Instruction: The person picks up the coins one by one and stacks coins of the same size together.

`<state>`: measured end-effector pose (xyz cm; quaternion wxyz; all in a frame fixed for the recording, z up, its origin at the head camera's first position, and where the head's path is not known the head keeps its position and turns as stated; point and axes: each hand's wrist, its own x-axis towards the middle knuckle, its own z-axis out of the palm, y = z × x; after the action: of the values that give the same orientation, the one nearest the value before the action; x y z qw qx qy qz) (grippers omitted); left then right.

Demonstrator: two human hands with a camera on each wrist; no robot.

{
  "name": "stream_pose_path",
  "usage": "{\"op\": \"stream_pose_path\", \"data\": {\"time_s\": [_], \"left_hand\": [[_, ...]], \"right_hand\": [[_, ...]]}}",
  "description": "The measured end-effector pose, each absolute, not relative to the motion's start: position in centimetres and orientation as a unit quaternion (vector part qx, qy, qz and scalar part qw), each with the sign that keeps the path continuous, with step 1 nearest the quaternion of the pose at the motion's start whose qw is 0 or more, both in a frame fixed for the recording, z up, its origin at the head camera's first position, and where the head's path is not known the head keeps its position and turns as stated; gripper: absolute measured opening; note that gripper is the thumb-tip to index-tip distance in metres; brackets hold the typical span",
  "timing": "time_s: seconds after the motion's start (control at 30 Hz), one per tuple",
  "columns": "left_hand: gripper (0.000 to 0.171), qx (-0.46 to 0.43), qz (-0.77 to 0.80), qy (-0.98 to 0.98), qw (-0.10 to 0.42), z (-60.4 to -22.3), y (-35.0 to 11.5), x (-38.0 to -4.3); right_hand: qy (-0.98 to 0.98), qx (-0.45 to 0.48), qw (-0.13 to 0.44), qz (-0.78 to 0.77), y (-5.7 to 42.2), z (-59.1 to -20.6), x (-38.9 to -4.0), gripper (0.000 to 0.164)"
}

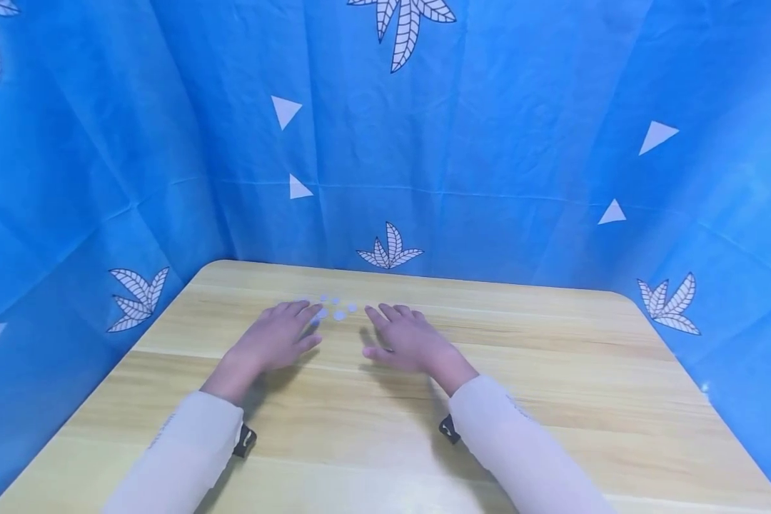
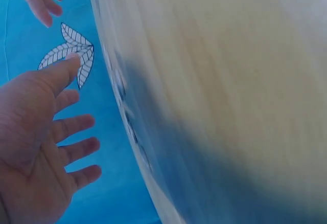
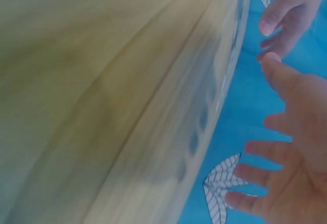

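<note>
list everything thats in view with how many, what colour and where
small pale discs: at least five, whitish, on the table toward its far side, some partly behind the left hand
table: one, light wood, below both hands
cloth: blue, behind and beside the table
leaf prints: five in the head view, white with dark lines, on the cloth
triangle prints: five in the head view, white, on the cloth
sleeves: two, whitish, on the forearms
black wrist pieces: two, one per wrist
hands: two, bare, above the table
</note>
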<state>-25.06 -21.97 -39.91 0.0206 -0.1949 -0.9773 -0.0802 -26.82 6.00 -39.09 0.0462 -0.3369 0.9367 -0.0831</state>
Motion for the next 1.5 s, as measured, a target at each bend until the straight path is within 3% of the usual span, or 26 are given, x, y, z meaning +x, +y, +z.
{"op": "stream_pose_path", "data": {"time_s": [0.33, 0.53, 0.6, 0.67, 0.7, 0.77, 0.9, 1.0, 1.5], "left_hand": [[0.057, -0.214, -0.182, -0.959, -0.023, -39.4, -22.9, -25.8], [0.051, -0.201, -0.248, -0.946, -0.062, -39.5, -23.2, -26.6], [0.048, -0.188, -0.266, -0.943, -0.069, -39.7, -23.3, -26.7], [0.044, -0.179, -0.281, -0.94, -0.072, -39.8, -23.5, -26.8], [0.043, -0.173, -0.289, -0.939, -0.073, -39.9, -23.6, -26.9], [0.039, -0.162, -0.3, -0.937, -0.075, -40.1, -23.6, -27.1], [0.035, -0.143, -0.31, -0.937, -0.08, -40.4, -23.7, -27.3], [0.033, -0.131, -0.307, -0.939, -0.081, -40.6, -23.6, -27.2], [0.02, -0.128, -0.316, -0.937, -0.08, -40.8, -23.5, -27.0]], "right_hand": [[0.912, -0.4, 0.013, -0.088, 2.8, -38.9, -27.8, 0.064], [0.901, -0.401, 0.029, -0.164, 1.2, -39.2, -28.9, 0.054], [0.896, -0.4, 0.036, -0.189, 0.7, -39.3, -29.4, 0.039], [0.892, -0.399, 0.039, -0.208, 0.2, -39.4, -29.9, 0.013], [0.891, -0.398, 0.039, -0.214, -0.1, -39.5, -30.1, 0.011], [0.891, -0.394, 0.038, -0.223, -0.5, -39.7, -30.5, 0.025], [0.888, -0.365, 0.063, -0.272, -1.3, -40.2, -30.9, 0.01], [0.88, -0.335, 0.095, -0.322, -1.9, -40.4, -31.0, 0.029], [0.881, -0.292, 0.109, -0.356, -4.6, -41.8, -30.9, 0.013]]}}
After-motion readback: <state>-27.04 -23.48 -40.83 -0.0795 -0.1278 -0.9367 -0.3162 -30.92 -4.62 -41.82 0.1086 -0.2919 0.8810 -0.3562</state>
